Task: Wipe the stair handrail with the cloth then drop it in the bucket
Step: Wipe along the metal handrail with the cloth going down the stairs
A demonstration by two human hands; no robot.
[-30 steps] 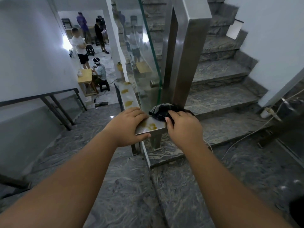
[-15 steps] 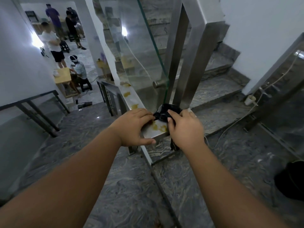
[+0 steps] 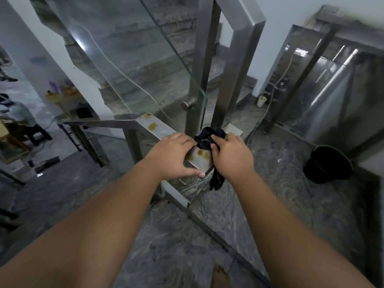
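We count two hands, one cloth, one rail and one bucket. The left hand [image 3: 172, 155] grips the near end of the rail [image 3: 198, 162], with its fingers curled over the flat top and its thumb wrapped round the end face. The right hand [image 3: 231, 157] is clamped on the cloth [image 3: 208, 135], fingers curled into it at the rail's right edge.

The cloth is black and crumpled. One bunch sits on the rail top just past both hands, at the foot of the posts. A limp tail hangs below the right hand beside the rail's right edge.

The rail is flat, square-edged steel. We count three yellow-brown stains [image 3: 203, 154] on its top: one between the hands, just beside the cloth, and two farther up the rail.

The bucket [image 3: 328, 166] is black and stands on the floor [image 3: 176, 246], well to the right of the hands.

Two steel posts [image 3: 197, 59] rise behind the cloth, with one glass [image 3: 124, 59] panel to their left. One white cup [image 3: 261, 100] stands on the floor by the far wall. One bare foot [image 3: 220, 276] shows at the bottom edge.
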